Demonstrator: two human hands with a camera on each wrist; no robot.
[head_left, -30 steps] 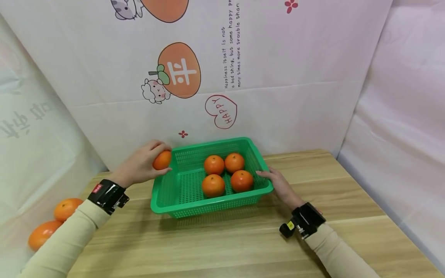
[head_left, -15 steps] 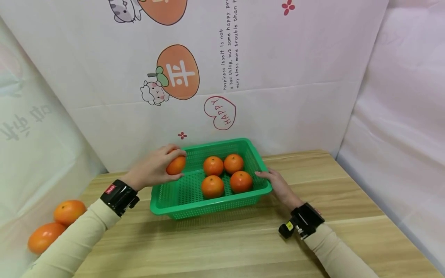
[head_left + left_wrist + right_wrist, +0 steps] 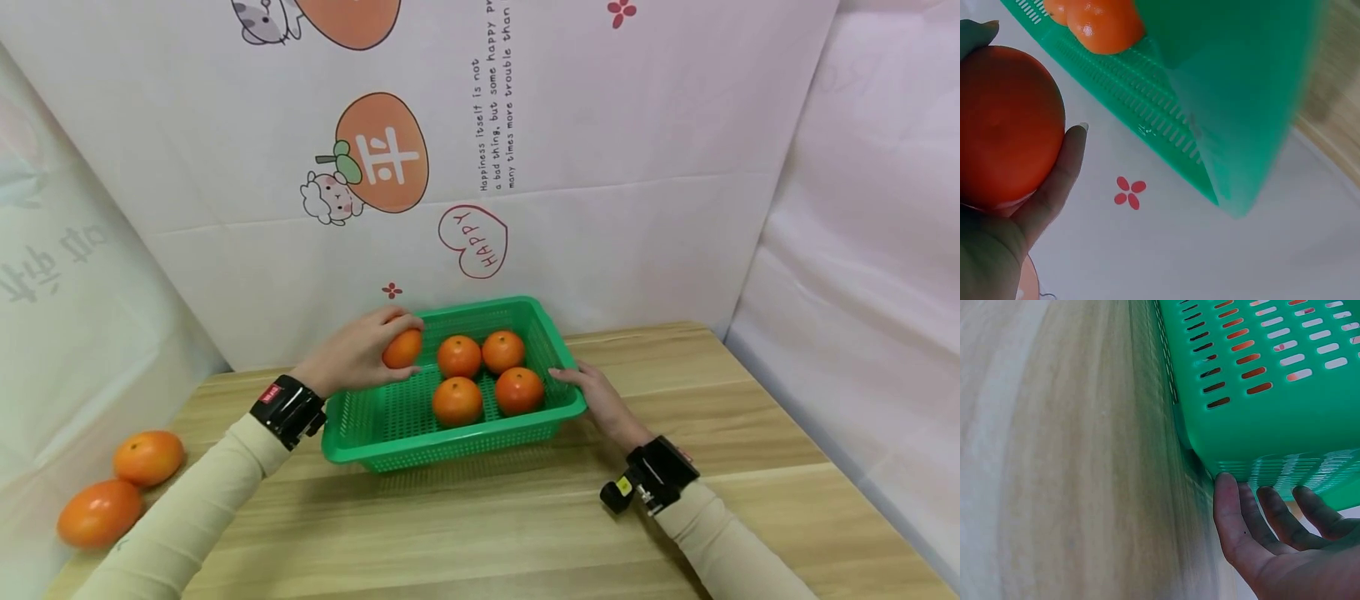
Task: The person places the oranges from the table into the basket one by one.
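Note:
My left hand (image 3: 356, 354) grips an orange (image 3: 402, 349) above the left part of a green plastic basket (image 3: 457, 440). In the left wrist view, the held orange (image 3: 1007, 128) sits between the thumb and fingers, apart from the basket's rim. Several oranges, one of them a front orange (image 3: 458, 402), lie in the basket's right half. My right hand (image 3: 606, 404) holds the basket's right end, its thumb over the rim. In the right wrist view, fingertips of the right hand (image 3: 1285, 540) touch the slotted outer wall (image 3: 1254, 419); the thumb is hidden there.
Two more oranges, a rear orange (image 3: 148, 457) and a nearer orange (image 3: 101, 513), lie at the left by my forearm. The wooden table (image 3: 450, 533) ends against a white printed backdrop (image 3: 600, 233) behind the basket.
My left hand has moved right with its orange, from the basket's left rim to over the inside. The right hand and the basket have stayed in place.

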